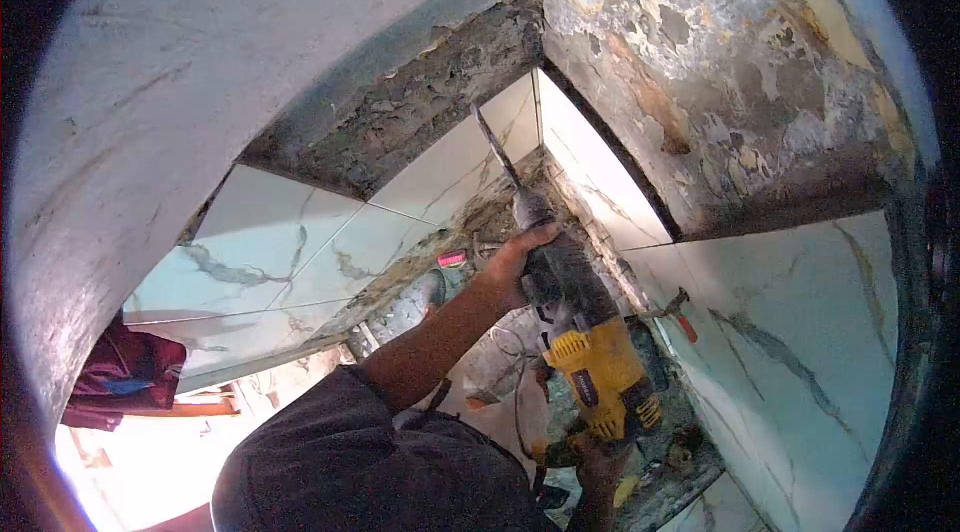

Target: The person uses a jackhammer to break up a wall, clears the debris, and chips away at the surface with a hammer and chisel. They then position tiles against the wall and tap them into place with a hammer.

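Observation:
A yellow and black power drill [592, 352] with a long metal bit [495, 144] points up and to the left. My left hand [518, 267] wraps round its dark front part, just below the chuck. At the rear handle, my right hand [600, 462] is closed on the tool, its fingers partly hidden. The bit's tip lies in front of the upper edge of the white marbled wall tiles [455, 177]; whether it touches them I cannot tell.
Rough, chipped plaster [740, 82] covers the wall above the right tiles. A hammer [682, 317] with an orange handle is by the right wall. A pink brush [452, 259] lies near the corner. Dark red cloth [125, 372] hangs at the left.

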### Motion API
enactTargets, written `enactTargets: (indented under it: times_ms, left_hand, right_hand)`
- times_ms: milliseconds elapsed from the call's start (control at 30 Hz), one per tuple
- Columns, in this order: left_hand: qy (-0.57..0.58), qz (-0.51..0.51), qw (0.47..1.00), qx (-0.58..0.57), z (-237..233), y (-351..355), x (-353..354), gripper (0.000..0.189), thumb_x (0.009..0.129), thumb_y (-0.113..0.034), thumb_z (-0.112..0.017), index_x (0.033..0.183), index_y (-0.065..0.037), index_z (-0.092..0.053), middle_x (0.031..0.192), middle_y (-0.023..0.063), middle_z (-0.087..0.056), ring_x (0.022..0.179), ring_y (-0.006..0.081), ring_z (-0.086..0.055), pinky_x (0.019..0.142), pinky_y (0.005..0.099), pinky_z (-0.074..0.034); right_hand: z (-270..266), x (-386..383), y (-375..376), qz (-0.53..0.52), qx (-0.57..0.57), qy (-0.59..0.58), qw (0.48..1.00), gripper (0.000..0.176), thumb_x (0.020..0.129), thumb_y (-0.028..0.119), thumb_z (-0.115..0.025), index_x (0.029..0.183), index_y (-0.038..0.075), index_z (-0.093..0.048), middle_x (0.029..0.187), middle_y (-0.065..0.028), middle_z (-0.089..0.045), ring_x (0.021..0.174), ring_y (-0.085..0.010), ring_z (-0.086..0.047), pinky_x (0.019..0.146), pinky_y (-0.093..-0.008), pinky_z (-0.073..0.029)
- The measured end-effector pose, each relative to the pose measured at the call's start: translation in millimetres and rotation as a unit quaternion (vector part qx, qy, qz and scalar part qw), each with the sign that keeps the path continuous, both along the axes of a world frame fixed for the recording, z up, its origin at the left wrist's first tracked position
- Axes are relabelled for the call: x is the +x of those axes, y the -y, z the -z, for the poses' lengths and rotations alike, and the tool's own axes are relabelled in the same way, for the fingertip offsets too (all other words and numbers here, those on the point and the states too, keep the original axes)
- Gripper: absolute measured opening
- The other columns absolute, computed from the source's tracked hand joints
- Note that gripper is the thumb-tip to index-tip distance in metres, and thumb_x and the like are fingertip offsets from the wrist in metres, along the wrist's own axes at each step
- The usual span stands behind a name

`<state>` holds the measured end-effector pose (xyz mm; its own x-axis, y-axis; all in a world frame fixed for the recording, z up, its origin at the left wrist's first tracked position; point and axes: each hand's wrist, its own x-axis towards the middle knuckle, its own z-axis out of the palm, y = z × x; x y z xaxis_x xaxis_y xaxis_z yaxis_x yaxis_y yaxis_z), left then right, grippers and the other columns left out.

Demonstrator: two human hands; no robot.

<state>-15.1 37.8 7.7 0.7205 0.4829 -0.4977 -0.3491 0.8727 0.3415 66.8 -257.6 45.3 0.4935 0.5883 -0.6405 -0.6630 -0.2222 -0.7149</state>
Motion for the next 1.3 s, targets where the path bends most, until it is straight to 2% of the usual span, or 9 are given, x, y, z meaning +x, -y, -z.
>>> enactTargets:
  times_ms: [100, 300, 367, 500, 567, 767, 967, 1067, 1300]
  left_hand:
    - [-0.006, -0.028, 1.0, 0.003, -5, 1, -2, 0.039, 0.082, -0.033, -0.062, 0.104, 0.0, -0.057, 0.094, 0.0127, -0.063, 0.086, 0.0255, -0.063, 0.08, 0.0396, -0.052]
    - [0.003, -0.036, 0.999, 0.007, 14, -4, -1, 0.042, 0.08, -0.035, -0.064, 0.106, -0.002, -0.055, 0.095, 0.0136, -0.062, 0.088, 0.0267, -0.062, 0.081, 0.042, -0.051]
    - [-0.002, -0.036, 0.999, 0.009, 18, -6, 1, 0.044, 0.08, -0.035, -0.065, 0.106, -0.002, -0.055, 0.096, 0.0137, -0.062, 0.088, 0.0265, -0.062, 0.081, 0.0417, -0.051]
    - [0.007, -0.025, 0.999, 0.02, 13, -9, 3, 0.043, 0.079, -0.035, -0.066, 0.106, -0.003, -0.055, 0.094, 0.0128, -0.062, 0.086, 0.0257, -0.062, 0.079, 0.0406, -0.051]
    - [-0.003, -0.034, 0.999, 0.019, 11, -15, 6, 0.043, 0.078, -0.034, -0.066, 0.106, -0.003, -0.055, 0.093, 0.0125, -0.062, 0.084, 0.0255, -0.062, 0.079, 0.0402, -0.051]
    - [-0.04, -0.046, 0.998, 0.031, 16, -19, 8, 0.045, 0.077, -0.037, -0.067, 0.106, -0.004, -0.055, 0.092, 0.0123, -0.062, 0.083, 0.0259, -0.062, 0.079, 0.0404, -0.051]
    - [-0.009, -0.057, 0.998, 0.036, 22, -20, 13, 0.041, 0.077, -0.035, -0.068, 0.103, -0.006, -0.056, 0.099, 0.0126, -0.063, 0.09, 0.0247, -0.062, 0.083, 0.0399, -0.05]
    - [-0.026, -0.062, 0.997, 0.023, 21, -21, 13, 0.041, 0.077, -0.035, -0.068, 0.103, -0.006, -0.056, 0.1, 0.013, -0.063, 0.09, 0.0246, -0.062, 0.082, 0.04, -0.05]
    - [-0.019, -0.052, 0.998, 0.029, 19, -23, 20, 0.043, 0.079, -0.04, -0.064, 0.1, -0.002, -0.058, 0.088, 0.0118, -0.064, 0.078, 0.0248, -0.064, 0.075, 0.0381, -0.053]
  right_hand:
    - [15, 7, 5, 0.003, 0.022, 0.108, 0.994, 0.063, 0.07, 0.0, -0.07, 0.125, 0.002, -0.04, 0.095, -0.0116, -0.061, 0.083, -0.0249, -0.063, 0.069, -0.0379, -0.055]
    - [34, 12, 6, -0.151, -0.064, 0.15, 0.975, 0.049, 0.065, 0.019, -0.077, 0.104, 0.0, -0.056, 0.093, -0.012, -0.065, 0.086, -0.0234, -0.063, 0.079, -0.0385, -0.05]
    - [49, 9, 13, -0.059, 0.035, 0.147, 0.987, 0.055, 0.07, 0.005, -0.073, 0.119, 0.002, -0.048, 0.105, -0.0144, -0.06, 0.093, -0.0239, -0.061, 0.08, -0.0363, -0.051]
    - [76, 13, 29, 0.018, -0.006, 0.011, 1.0, 0.05, 0.069, 0.007, -0.074, 0.113, 0.002, -0.052, 0.093, -0.0113, -0.063, 0.09, -0.0229, -0.062, 0.078, -0.0344, -0.051]
    - [73, 24, 20, -0.198, -0.035, 0.213, 0.956, 0.049, 0.068, 0.008, -0.075, 0.111, 0.002, -0.052, 0.091, -0.0103, -0.063, 0.087, -0.0216, -0.062, 0.076, -0.0324, -0.051]
    - [78, 28, 13, -0.222, -0.083, 0.271, 0.933, 0.041, 0.069, 0.008, -0.074, 0.104, 0.001, -0.055, 0.089, -0.0093, -0.063, 0.079, -0.0196, -0.062, 0.071, -0.0317, -0.052]
    - [45, 32, -14, -0.088, -0.021, 0.053, 0.994, 0.036, 0.07, 0.0, -0.071, 0.102, 0.001, -0.055, 0.089, -0.0086, -0.062, 0.079, -0.0194, -0.062, 0.07, -0.0318, -0.052]
    - [74, 39, 3, -0.175, -0.009, 0.248, 0.953, 0.038, 0.069, 0.001, -0.072, 0.103, 0.001, -0.054, 0.089, -0.0089, -0.062, 0.078, -0.0202, -0.061, 0.07, -0.0328, -0.052]
    - [69, 49, -9, -0.172, 0.041, 0.117, 0.977, 0.05, 0.068, 0.0, -0.072, 0.112, 0.002, -0.049, 0.091, -0.0096, -0.06, 0.082, -0.0211, -0.061, 0.071, -0.0333, -0.052]
